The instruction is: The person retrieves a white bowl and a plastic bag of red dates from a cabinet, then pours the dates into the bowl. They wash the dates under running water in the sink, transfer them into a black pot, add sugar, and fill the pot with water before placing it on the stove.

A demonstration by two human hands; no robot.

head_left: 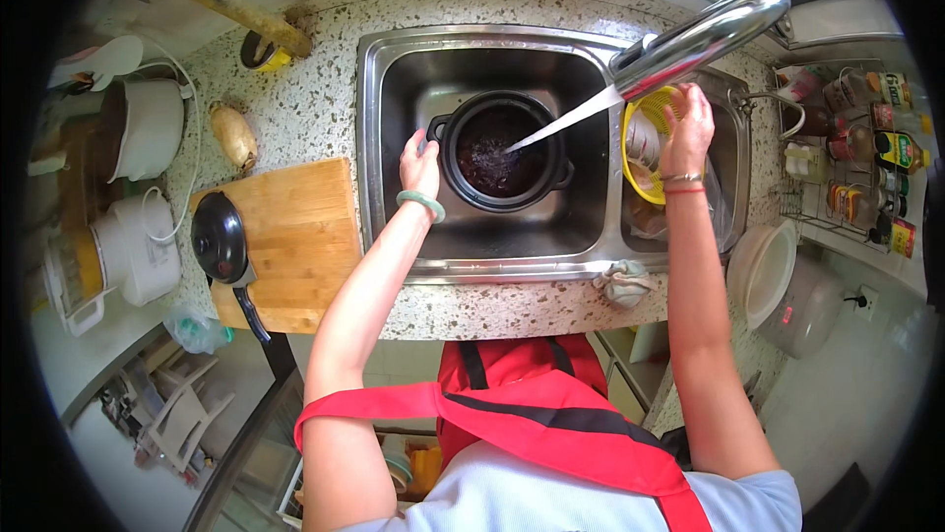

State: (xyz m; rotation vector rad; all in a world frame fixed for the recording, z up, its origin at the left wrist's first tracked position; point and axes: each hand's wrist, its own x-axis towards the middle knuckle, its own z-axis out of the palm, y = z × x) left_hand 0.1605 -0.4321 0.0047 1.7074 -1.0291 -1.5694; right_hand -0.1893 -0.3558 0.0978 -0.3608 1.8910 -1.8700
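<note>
A black two-handled pot (499, 195) sits in the left basin of the steel sink (581, 261). A stream of water (576, 119) from the chrome faucet (704, 35) runs into it, and dark liquid shows inside. Beside the pot's left handle, my left hand (420, 170) is closed, its fingers at that handle. Over the right basin, my right hand (689, 133) grips the right side of a yellow plastic basket (630, 163). The basket looks tilted, and pale round things show inside it; their kind I cannot make out.
Left of the sink lie a wooden cutting board (295, 237), a black lid (219, 237) and a brownish root vegetable (233, 136). A grey rag (623, 284) rests on the front edge. White basins (763, 276) and a bottle rack (847, 148) stand at the right.
</note>
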